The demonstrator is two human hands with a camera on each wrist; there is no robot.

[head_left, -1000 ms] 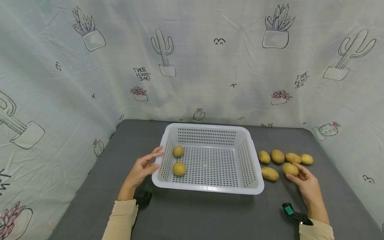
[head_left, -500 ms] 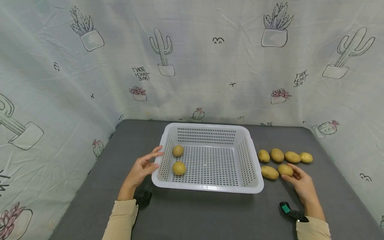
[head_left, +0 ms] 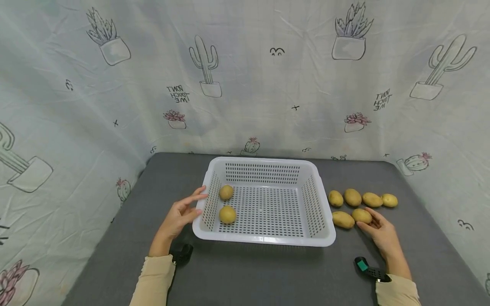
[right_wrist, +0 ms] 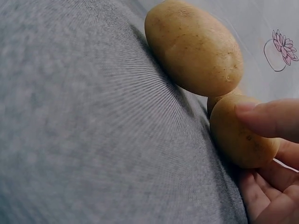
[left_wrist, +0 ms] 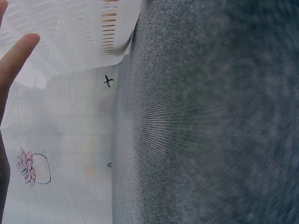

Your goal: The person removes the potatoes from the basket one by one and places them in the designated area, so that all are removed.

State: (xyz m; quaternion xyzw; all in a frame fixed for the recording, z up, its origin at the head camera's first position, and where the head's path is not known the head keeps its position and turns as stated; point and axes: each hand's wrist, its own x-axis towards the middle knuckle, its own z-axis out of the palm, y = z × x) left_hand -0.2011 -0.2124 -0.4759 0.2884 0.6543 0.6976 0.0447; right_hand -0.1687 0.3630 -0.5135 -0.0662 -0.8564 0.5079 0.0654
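Note:
My right hand (head_left: pixel 384 238) pinches a small round potato (head_left: pixel 361 216) between thumb and fingers, low over the grey cloth. In the right wrist view the thumb lies across this potato (right_wrist: pixel 243 133), with fingers behind it. Just left of it lies a longer potato (head_left: pixel 343 219), seen large as the nearer potato (right_wrist: pixel 194 49) in the right wrist view. My left hand (head_left: pixel 178 217) rests its spread, fairly straight fingers on the left rim of a white slotted plastic basket (head_left: pixel 264 239). Inside the basket, near its left wall, sit one potato (head_left: pixel 226 192) and another potato (head_left: pixel 227 215).
Behind the right hand several potatoes form a row, from a small potato (head_left: pixel 335 198) beside the basket to a yellow potato (head_left: pixel 389 200) at the right end. A dark grey cloth (head_left: pixel 268 276) covers the table. A cactus-print curtain (head_left: pixel 245 85) hangs behind and along both sides.
My right hand has slid left with the pinched potato, bringing it up beside the longer potato in the front row. The left hand stays on the basket's rim.

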